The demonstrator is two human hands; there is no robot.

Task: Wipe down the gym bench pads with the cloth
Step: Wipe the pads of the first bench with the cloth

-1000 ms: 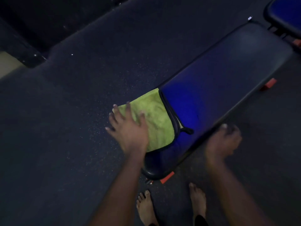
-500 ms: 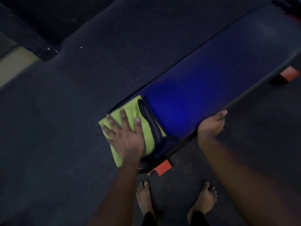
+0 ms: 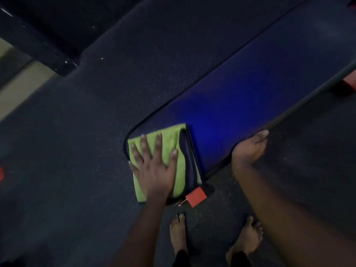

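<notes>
A long blue bench pad (image 3: pixel 250 89) runs from the centre to the top right. A folded yellow-green cloth (image 3: pixel 169 139) with dark trim lies over the pad's near end. My left hand (image 3: pixel 154 166) presses flat on the cloth with its fingers spread. My right hand (image 3: pixel 250 149) grips the pad's near side edge, thumb on top and fingers curled under.
Dark speckled rubber floor (image 3: pixel 77 151) surrounds the bench. A red foot cap (image 3: pixel 196 195) sticks out under the near end, another red part (image 3: pixel 350 83) at the right edge. My two bare feet (image 3: pixel 179 232) stand below the bench. A pale floor strip (image 3: pixel 19 89) lies at left.
My left hand has slid the cloth down to the pad's near end. My right hand came from beside the bench to grip the pad's edge.
</notes>
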